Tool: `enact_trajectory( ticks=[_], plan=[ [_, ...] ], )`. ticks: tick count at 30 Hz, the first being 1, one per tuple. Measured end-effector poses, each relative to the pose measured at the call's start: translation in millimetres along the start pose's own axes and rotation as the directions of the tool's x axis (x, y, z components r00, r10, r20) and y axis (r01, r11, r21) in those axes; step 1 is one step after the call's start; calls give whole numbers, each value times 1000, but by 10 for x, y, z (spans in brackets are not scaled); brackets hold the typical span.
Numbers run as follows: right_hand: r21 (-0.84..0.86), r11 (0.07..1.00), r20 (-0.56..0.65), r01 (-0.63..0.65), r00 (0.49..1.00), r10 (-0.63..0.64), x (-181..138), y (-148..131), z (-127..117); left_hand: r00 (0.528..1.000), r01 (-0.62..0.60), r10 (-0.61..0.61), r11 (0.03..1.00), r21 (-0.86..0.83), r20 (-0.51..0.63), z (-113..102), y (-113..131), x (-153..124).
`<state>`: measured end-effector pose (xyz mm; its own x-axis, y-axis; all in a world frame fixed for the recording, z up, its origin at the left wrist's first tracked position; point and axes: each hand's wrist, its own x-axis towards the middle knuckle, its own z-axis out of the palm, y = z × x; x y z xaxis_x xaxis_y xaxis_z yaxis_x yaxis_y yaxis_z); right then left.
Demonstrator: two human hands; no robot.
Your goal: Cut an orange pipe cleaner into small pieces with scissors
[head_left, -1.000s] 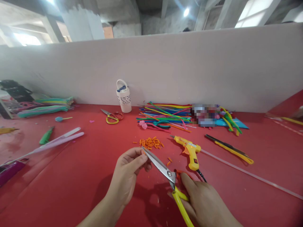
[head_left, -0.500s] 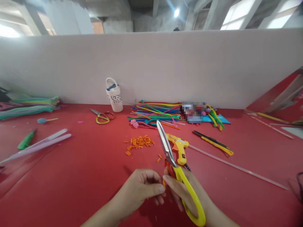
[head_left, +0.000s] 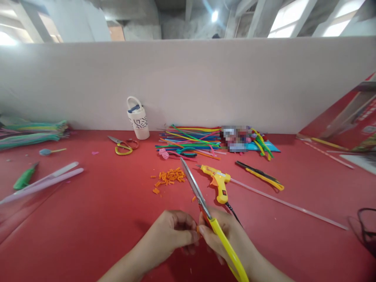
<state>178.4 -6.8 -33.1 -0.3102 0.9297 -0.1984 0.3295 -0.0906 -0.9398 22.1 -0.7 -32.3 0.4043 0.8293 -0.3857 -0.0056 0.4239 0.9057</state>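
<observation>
My left hand is closed in a pinch on a small orange piece, mostly hidden by the fingertips. Thumb and fingers of my right hand meet the same piece from the other side. That right hand also holds scissors with yellow and red handles; their blades look closed and point up and away to the left. Beyond the hands lies a pile of short orange cut pieces. A yellow glue gun rests to the right of the blades, with a long clear glue stick running out behind it.
Coloured pipe cleaners lie in a heap by the white partition. A white cup and second scissors stand and lie left of them. Black-and-yellow tool is at right; a green-handled tool and tweezers at left.
The scissors in my right hand have tilted further left, their handles now seen more edge-on. Both hands stay together at the orange piece. The whole view has shifted slightly.
</observation>
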Motion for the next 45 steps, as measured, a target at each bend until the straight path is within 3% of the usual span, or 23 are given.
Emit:
enact_trajectory(
  ticks=[7,12,15,19,23,27,29,38,45],
  plan=[
    [-127,989,-30,70,997,-75,-4,-14,-5,1000,-7,8,997,80,-9,-4,-84,-12],
    [-134,990,-78,46,995,-57,0,17,10,980,-139,173,952,272,-104,45,-36,-21],
    [-116,993,-98,31,994,-42,-3,45,26,969,-177,224,923,341,-103,78,-33,-27],
    [-117,993,-106,8,994,-21,5,53,23,965,-178,230,928,327,-126,87,-65,-15],
    [-221,971,-109,95,987,-122,25,33,-33,959,-158,195,970,184,-206,10,-3,-2],
    [-440,889,-63,128,983,-173,11,1,-83,882,-294,275,956,8,-383,-145,155,-27],
    [-541,832,-23,123,987,-161,-8,-8,-86,856,-362,309,931,-53,-415,-205,217,-54],
    [-816,526,48,238,936,-349,-10,144,-78,818,-501,371,835,-227,-439,-237,285,-135],
    [-847,439,61,300,876,-479,11,190,-87,813,-527,414,822,-216,-411,-246,281,-131]
  ],
)
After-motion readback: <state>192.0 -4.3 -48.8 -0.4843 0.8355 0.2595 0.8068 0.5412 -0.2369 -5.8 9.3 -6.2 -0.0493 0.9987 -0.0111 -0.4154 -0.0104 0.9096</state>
